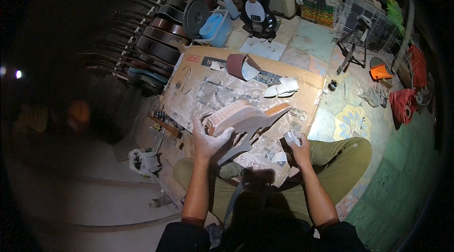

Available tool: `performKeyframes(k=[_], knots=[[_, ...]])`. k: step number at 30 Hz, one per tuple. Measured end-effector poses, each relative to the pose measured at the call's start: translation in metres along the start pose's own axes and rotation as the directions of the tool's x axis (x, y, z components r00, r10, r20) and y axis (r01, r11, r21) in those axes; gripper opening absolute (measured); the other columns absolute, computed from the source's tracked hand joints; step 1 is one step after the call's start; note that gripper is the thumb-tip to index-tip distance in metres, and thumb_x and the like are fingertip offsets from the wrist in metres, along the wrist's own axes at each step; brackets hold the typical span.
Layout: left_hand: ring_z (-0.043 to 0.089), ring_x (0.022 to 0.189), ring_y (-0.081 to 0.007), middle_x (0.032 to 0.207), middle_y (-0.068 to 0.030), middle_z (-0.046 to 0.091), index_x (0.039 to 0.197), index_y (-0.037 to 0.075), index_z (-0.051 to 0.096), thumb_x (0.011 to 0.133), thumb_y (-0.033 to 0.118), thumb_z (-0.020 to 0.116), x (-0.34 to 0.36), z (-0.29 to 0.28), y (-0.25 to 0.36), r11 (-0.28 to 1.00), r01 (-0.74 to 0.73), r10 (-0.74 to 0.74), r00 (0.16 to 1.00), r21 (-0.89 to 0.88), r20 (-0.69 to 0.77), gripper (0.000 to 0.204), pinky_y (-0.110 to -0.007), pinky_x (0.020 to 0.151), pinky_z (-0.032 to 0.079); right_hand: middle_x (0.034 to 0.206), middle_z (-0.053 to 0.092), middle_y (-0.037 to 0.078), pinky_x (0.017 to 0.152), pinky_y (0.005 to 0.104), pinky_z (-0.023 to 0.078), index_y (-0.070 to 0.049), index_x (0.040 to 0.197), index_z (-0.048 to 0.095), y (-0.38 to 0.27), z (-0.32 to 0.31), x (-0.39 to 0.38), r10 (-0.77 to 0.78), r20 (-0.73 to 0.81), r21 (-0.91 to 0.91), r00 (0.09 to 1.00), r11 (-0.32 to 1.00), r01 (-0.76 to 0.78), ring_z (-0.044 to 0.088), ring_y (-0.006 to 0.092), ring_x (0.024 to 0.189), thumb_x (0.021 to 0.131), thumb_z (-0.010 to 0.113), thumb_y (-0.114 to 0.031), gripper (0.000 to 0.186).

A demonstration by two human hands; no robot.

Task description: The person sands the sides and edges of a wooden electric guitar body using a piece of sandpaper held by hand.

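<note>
My left hand (pixel 208 141), coated in pale dust, grips the near left end of a wooden guitar body (pixel 241 115). The body is tilted up on its edge above a dusty cardboard sheet (pixel 312 93), its curved side showing bare wood. My right hand (pixel 299 149) is closed round a small pale folded piece of sandpaper (pixel 292 137), apart from the body, near my right knee. A roll of brown sandpaper (pixel 238 66) and torn white-backed pieces (pixel 283 87) lie at the cardboard's far side. Another white scrap (pixel 279 157) lies beside my right hand.
Several guitars (pixel 158 44) hang in a row at the far left, beside a blue plastic tub (pixel 220 27). A black bass guitar (pixel 259 15) stands at the back. To the right are a wire cage (pixel 366 20), a tripod (pixel 353 48) and a red bag (pixel 403 105).
</note>
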State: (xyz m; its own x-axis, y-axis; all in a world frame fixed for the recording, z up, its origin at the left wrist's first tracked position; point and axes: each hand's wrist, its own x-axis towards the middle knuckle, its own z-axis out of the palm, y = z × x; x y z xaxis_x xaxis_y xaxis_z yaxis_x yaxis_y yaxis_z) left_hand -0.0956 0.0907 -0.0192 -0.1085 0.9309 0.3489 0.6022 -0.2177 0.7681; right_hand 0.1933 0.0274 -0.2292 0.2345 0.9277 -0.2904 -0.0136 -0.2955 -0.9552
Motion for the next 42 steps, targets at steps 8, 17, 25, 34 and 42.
performKeyframes(k=[8, 17, 25, 34, 42], knots=[[0.074, 0.096, -0.0309, 0.104, -0.0181, 0.075, 0.122, -0.001, 0.061, 0.072, 0.033, 0.087, -0.017, -0.016, 0.035, 0.951, 0.155, -0.214, 0.955, 0.268, 0.206, 0.066, -0.038, 0.084, 0.057, 0.11, 0.068, 0.013, 0.093, 0.0335, 0.049, 0.001, 0.121, 0.061, -0.004, -0.002, -0.001, 0.033, 0.006, 0.019, 0.999, 0.999, -0.033, 0.064, 0.0226, 0.103, 0.083, 0.068, -0.01, 0.04], [0.074, 0.09, -0.0321, 0.096, -0.0173, 0.076, 0.111, 0.002, 0.069, 0.07, 0.042, 0.087, -0.013, -0.015, 0.026, 0.963, 0.082, -0.166, 0.931, 0.257, 0.324, 0.061, -0.04, 0.08, 0.057, 0.113, 0.066, 0.013, 0.094, 0.0318, 0.048, 0.002, 0.124, 0.06, -0.004, -0.001, -0.001, 0.047, -0.003, 0.006, 0.999, 0.999, -0.046, 0.062, 0.0204, 0.104, 0.084, 0.066, -0.007, 0.042], [0.074, 0.086, -0.0307, 0.094, -0.0151, 0.074, 0.11, 0.004, 0.07, 0.068, 0.036, 0.089, -0.015, -0.017, 0.035, 0.967, -0.052, -0.067, 0.892, 0.25, 0.448, 0.056, -0.037, 0.078, 0.057, 0.122, 0.064, 0.016, 0.103, 0.0351, 0.044, 0.001, 0.13, 0.056, -0.017, -0.003, 0.001, -0.107, -0.16, 0.042, 0.981, 0.992, 0.116, 0.059, 0.0252, 0.116, 0.085, 0.063, -0.004, 0.046], [0.069, 0.101, -0.0213, 0.109, -0.0166, 0.071, 0.115, -0.005, 0.065, 0.058, 0.04, 0.095, -0.022, -0.009, 0.05, 0.977, -0.152, 0.193, 0.926, -0.148, 0.325, 0.079, -0.035, 0.09, 0.053, 0.124, 0.065, 0.016, 0.103, 0.0346, 0.045, 0.001, 0.129, 0.06, -0.074, 0.021, -0.02, -0.242, -0.073, -0.12, 0.967, 0.965, 0.233, 0.061, 0.0252, 0.116, 0.087, 0.07, -0.006, 0.044], [0.075, 0.081, -0.0275, 0.093, -0.0162, 0.073, 0.098, -0.001, 0.072, 0.067, 0.012, 0.088, -0.03, 0.01, 0.063, 0.955, -0.29, 0.298, 0.913, -0.07, 0.28, 0.037, -0.035, 0.072, 0.059, 0.12, 0.065, 0.026, 0.102, 0.046, 0.045, 0.004, 0.119, 0.064, -0.056, 0.018, 0.015, -0.38, -0.066, -0.398, 0.923, 0.858, 0.325, 0.06, 0.0429, 0.115, 0.084, 0.072, -0.01, 0.039]])
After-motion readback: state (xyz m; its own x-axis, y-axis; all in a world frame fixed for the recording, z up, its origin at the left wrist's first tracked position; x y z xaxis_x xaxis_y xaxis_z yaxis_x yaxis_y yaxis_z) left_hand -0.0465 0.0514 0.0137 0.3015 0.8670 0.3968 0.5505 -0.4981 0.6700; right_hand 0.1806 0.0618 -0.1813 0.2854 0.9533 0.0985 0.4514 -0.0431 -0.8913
